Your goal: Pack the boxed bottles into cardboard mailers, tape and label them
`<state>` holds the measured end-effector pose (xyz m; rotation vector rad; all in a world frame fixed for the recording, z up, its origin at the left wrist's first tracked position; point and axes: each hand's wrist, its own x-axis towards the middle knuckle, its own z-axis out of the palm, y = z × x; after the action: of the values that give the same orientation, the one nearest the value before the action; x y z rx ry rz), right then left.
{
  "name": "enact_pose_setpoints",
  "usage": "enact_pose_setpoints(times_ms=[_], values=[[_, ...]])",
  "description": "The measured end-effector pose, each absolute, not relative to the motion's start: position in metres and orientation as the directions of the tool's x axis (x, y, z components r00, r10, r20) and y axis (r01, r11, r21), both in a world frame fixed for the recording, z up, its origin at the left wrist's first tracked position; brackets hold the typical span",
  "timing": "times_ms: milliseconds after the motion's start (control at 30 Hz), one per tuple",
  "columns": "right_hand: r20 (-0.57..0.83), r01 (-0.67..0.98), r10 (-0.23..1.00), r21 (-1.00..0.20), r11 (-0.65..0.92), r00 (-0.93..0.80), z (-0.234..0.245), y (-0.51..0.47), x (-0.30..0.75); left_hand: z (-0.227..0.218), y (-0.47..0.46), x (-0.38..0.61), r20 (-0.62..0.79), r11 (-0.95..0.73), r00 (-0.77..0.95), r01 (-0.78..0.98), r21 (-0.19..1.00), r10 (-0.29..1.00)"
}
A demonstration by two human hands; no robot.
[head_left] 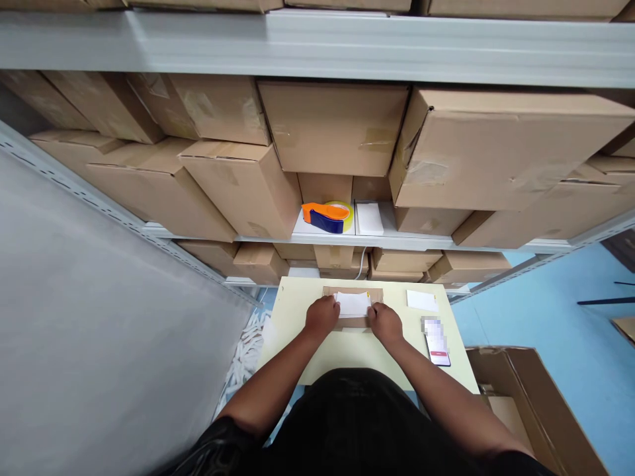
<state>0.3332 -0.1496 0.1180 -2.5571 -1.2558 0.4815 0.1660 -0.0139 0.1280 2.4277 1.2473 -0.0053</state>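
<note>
1. The left hand [322,316] and right hand [385,322] are pressing a white paper [353,304] onto a flat box [353,307] at frame centre.
2. Fingertips are curling under, so whether they are pinching the paper is unclear.
3. The phone [436,341] screen is blurred.

The left hand [322,316] and right hand [385,323] cover both ends of the cardboard piece [350,323], so grip or mere press cannot be told. The phone [438,350] has its upper screen blurred; the open carton [540,396] runs off the bottom edge.
</note>
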Motion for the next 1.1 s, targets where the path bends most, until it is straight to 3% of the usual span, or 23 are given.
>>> enact_pose_setpoints(times_ms=[233, 400, 500, 633, 700, 767, 900, 1100], values=[[-0.200, 0.790, 0.806, -0.169, -0.589, 0.558, 0.109, -0.144, 0.326, 0.104, -0.011, 0.166, -0.206, -0.610, 0.661, 0.747, 0.262, 0.721], [-0.232, 0.739, 0.759, -0.183, -0.648, 0.608, 0.108, -0.139, 0.328, 0.102, -0.006, 0.165, -0.225, -0.604, 0.650, 0.759, 0.242, 0.726], [-0.268, 0.682, 0.723, -0.242, -0.690, 0.637, 0.106, -0.137, 0.331, 0.104, -0.002, 0.161, -0.236, -0.555, 0.625, 0.775, 0.300, 0.745], [-0.199, 0.574, 0.656, -0.346, -0.742, 0.728, 0.097, -0.145, 0.336, 0.100, 0.000, 0.143, -0.175, -0.356, 0.504, 0.778, 0.518, 0.846], [-0.189, 0.491, 0.607, -0.429, -0.758, 0.772, 0.088, -0.153, 0.340, 0.093, 0.000, 0.131, -0.238, -0.201, 0.453, 0.727, 0.657, 0.859], [-0.278, 0.366, 0.583, -0.559, -0.744, 0.763, 0.077, -0.163, 0.344, 0.084, -0.003, 0.119, -0.374, -0.052, 0.503, 0.646, 0.761, 0.779], [-0.446, 0.146, 0.625, -0.728, -0.669, 0.641, 0.057, -0.176, 0.349, 0.075, -0.011, 0.111, -0.437, 0.065, 0.568, 0.557, 0.828, 0.697], [-0.395, 0.120, 0.713, -0.823, -0.554, 0.580, 0.068, -0.181, 0.365, 0.099, -0.026, 0.123, -0.319, 0.033, 0.549, 0.467, 0.884, 0.772]])
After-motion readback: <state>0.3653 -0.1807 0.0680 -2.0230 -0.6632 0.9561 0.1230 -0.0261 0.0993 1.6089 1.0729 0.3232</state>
